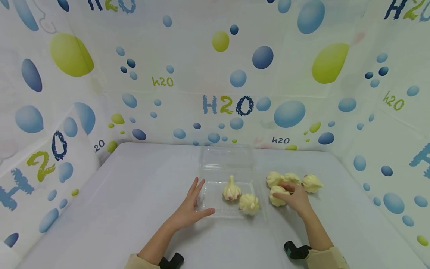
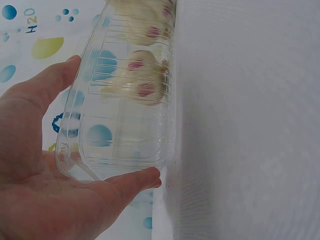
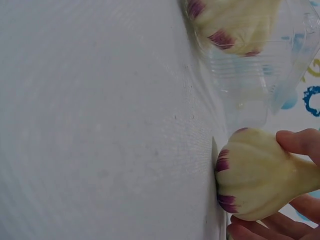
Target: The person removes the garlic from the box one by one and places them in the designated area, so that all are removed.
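My left hand (image 1: 189,209) rests against the left side of a clear plastic container (image 1: 213,205), thumb and fingers spread along its rim. In the left wrist view, the fingertips touch the wall of the container (image 2: 120,150). Inside it, towards the right, lie two pale garlic bulbs, one with its stem up (image 1: 231,191) and one nearer the front corner (image 1: 249,204). Right of the container, my right hand (image 1: 298,198) grips another garlic bulb (image 3: 255,175) between thumb and fingers. That bulb has purple streaks at its base, which sits right at the table surface.
Behind the right hand are three more garlic bulbs, one at the left (image 1: 273,179), one in the middle (image 1: 291,178) and one at the right (image 1: 311,183). The container's clear lid (image 1: 226,158) lies folded back. A patterned curtain (image 1: 188,56) surrounds the white table (image 1: 144,175).
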Demonstrator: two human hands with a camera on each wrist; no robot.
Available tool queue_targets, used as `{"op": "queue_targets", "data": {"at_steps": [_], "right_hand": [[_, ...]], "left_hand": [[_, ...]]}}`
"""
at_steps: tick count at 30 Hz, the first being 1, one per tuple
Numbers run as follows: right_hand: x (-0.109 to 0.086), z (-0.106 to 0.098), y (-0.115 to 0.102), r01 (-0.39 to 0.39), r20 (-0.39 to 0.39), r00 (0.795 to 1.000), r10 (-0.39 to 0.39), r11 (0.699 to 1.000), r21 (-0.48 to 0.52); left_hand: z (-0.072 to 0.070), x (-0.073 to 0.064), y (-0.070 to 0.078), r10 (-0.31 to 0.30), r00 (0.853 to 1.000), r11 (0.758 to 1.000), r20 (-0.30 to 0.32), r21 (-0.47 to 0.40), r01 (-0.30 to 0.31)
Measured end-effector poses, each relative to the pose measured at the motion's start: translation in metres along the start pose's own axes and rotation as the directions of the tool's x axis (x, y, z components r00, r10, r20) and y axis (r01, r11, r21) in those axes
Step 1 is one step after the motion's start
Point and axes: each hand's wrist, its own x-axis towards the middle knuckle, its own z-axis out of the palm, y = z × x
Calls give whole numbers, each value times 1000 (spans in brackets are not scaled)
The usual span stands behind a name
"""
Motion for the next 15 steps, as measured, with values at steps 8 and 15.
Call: {"op": "queue_targets", "data": {"at_steps": [8, 15], "right_hand": [[-1, -2, 0, 0, 0, 1000, 0, 1000, 25], [-2, -3, -1, -26, -16, 1000, 27, 997, 66]], "left_hand": [[0, 1, 0, 2, 1000, 1000, 6, -13, -2], [0, 0, 0, 7, 1000, 1000, 4, -7, -6]]}}
